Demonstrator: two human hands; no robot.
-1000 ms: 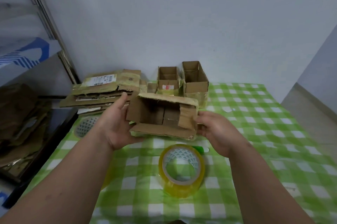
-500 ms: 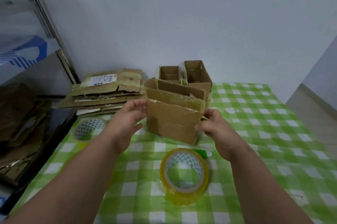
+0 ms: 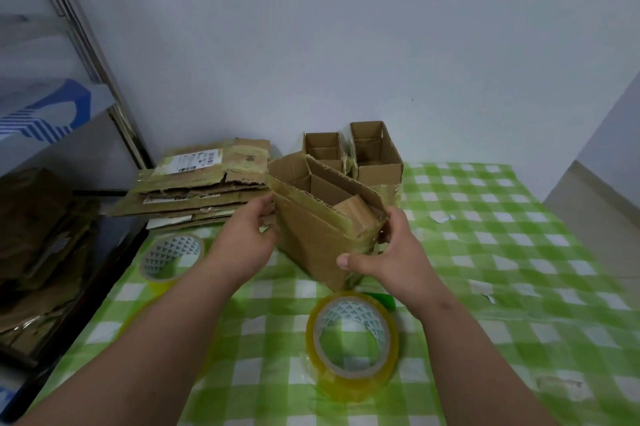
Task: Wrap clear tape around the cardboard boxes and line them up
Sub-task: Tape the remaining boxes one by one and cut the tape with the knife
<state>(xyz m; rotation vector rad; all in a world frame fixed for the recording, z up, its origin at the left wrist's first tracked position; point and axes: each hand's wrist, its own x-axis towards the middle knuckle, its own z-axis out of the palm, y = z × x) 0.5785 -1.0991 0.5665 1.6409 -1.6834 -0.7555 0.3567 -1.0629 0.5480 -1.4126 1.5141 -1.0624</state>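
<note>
An open-topped cardboard box (image 3: 313, 235) with clear tape round its rim stands between my hands, turned corner-on toward me. My left hand (image 3: 244, 240) grips its left side. My right hand (image 3: 388, 252) holds its right end, thumb on the near face, fingers round the far edge. Two more open boxes (image 3: 377, 171) stand side by side at the back by the wall. A roll of clear tape (image 3: 351, 339) lies in front of the held box. A second roll (image 3: 169, 257) lies to the left.
A stack of flattened cardboard (image 3: 204, 183) lies at the back left of the green checked tablecloth (image 3: 502, 252). A metal shelf rack (image 3: 86, 44) and more brown cardboard (image 3: 31, 235) stand left of the table. Paper scraps (image 3: 440, 216) dot the right side.
The box went from lying on its side, opening toward me, to upright, then turned so a corner faces me. Both hands stayed on its sides.
</note>
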